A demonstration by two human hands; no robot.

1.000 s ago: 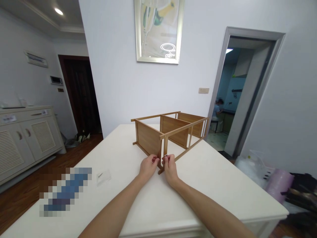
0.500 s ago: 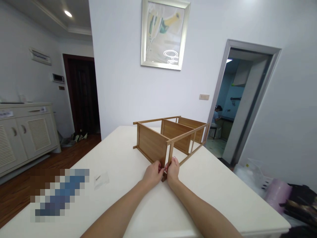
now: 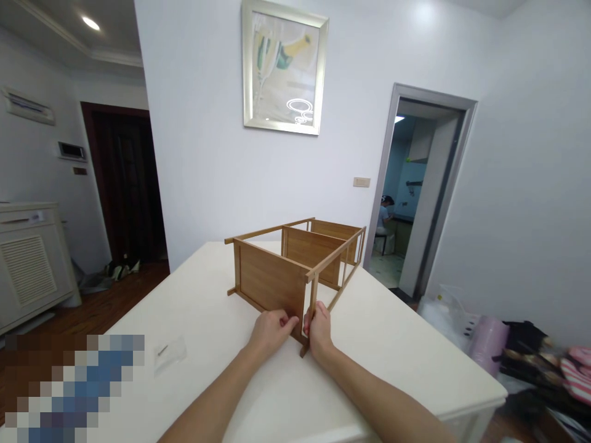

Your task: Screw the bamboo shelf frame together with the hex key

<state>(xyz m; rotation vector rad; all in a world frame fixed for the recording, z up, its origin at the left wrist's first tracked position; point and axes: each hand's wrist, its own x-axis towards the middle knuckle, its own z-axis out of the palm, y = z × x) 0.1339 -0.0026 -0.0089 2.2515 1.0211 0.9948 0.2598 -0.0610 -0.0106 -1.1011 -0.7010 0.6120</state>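
Note:
A wooden shelf rack with several boards lies on its side on the white table. My right hand is wrapped round the side frame of the rack, low at the near corner. Just left of that corner, my left hand is closed against the end board's lower edge, thumb and fingers pressed together. Whatever its fingertips may hold is too small or hidden to name. To the left lies a clear plastic bag with a small thin piece in it.
A pixelated blue patch covers the table's left corner. Right of the table stand a pink roll and bagged items on the floor. A person sits beyond the doorway. A framed picture hangs on the wall.
The view has turned right, so the scene shifts left. My left hand has drawn slightly away from the corner, widening the gap to my right hand, which stays on the frame.

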